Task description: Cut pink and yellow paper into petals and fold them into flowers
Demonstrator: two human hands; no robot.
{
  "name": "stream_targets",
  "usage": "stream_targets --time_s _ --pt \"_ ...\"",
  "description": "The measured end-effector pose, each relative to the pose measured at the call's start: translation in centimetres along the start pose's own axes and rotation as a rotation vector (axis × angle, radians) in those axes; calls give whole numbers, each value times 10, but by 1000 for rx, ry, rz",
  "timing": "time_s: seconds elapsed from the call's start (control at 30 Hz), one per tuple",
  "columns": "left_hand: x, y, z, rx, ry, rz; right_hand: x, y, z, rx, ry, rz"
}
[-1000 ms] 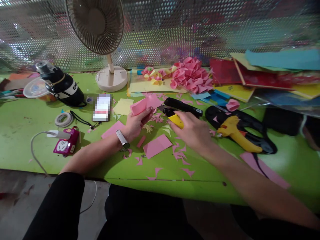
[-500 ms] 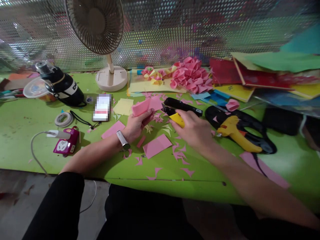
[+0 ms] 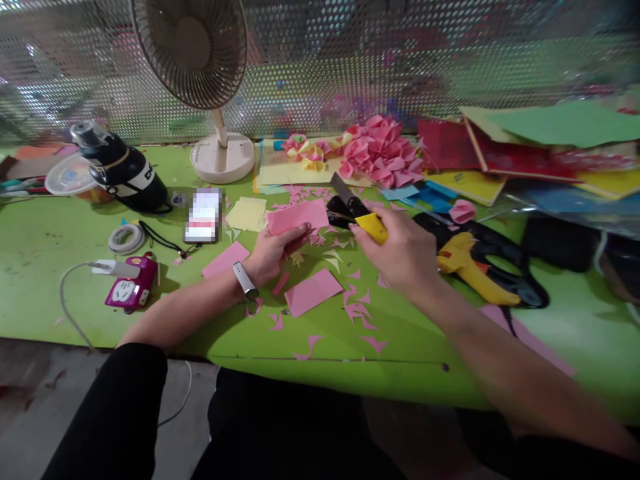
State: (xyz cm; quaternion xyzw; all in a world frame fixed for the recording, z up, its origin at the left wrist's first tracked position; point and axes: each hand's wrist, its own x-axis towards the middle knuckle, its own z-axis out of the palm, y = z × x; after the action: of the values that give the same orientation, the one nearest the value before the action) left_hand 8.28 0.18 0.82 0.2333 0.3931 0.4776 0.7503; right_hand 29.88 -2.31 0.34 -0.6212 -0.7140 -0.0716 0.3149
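My left hand point(image 3: 277, 252) pinches a pink paper rectangle point(image 3: 299, 216) between thumb and fingers, raised a little above the table. In my right hand point(image 3: 400, 247) is a yellow-handled utility knife point(image 3: 371, 228), its broad grey blade pointing up and to the left, apart from the paper. Behind the knife lies a black stapler point(image 3: 339, 212), mostly hidden by the knife and hand. Another pink sheet point(image 3: 314, 292) rests flat below the hands. Pink scraps point(image 3: 357, 310) are scattered around it, and a yellow paper stack point(image 3: 247, 213) sits left of the held paper.
Folded pink paper pieces point(image 3: 383, 153) are heaped at the back. A glue gun point(image 3: 463, 260) lies on the right near stacked coloured sheets point(image 3: 565, 123). On the left stand a fan point(image 3: 223, 160), a black bottle point(image 3: 127, 173), a phone point(image 3: 204, 213), a tape roll point(image 3: 127, 238) and a purple socket adapter point(image 3: 133, 283).
My right hand has moved right with the knife, and the blade has swung upward away from the paper. The pink paper in my left hand now looks flatter and faces me more.
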Motion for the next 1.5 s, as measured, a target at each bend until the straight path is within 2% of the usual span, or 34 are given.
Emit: stream_targets --time_s 0.07,0.2,0.27,0.33,0.4,0.47,0.6,0.73,0.83,0.9,1.0,1.03,1.1,1.2,1.33,1.5 --pt "-1 1 -3 92 -108 -56 4 5 0 168 -30 80" --pt "-2 2 -7 338 -321 -101 6 7 5 630 -210 235" --pt "-2 2 -8 439 -383 -83 6 3 6 794 -276 298" --pt "-1 3 -8 522 -407 -64 6 -3 4 867 -355 351" --pt "-1 5 -7 578 -392 -67 5 -8 0 879 -430 373" --pt "0 6 -6 602 -371 -101 4 -11 -1 844 -440 335" --pt "4 8 -8 579 -355 -130 1 -6 8 699 -355 210" --pt "12 6 -15 585 -362 -98 3 4 17 565 -199 217" --pt "13 5 -16 605 -370 -17 6 7 15 549 -100 236" --pt "9 5 -12 602 -313 59 7 5 12 592 -66 243" --pt "0 9 -2 509 -167 246 6 0 9 658 -43 262" --pt "-2 11 1 472 -144 317 4 -3 7 676 -44 262" --pt "-6 14 6 436 -172 380 1 -9 5 687 -58 247" --pt "-7 15 9 372 -253 308 -6 -18 0 682 -129 202" --pt "-2 13 4 225 -257 173 -13 -19 -5 736 -227 152" --pt "7 12 -5 114 -300 52 -11 -7 -6 916 -232 133"
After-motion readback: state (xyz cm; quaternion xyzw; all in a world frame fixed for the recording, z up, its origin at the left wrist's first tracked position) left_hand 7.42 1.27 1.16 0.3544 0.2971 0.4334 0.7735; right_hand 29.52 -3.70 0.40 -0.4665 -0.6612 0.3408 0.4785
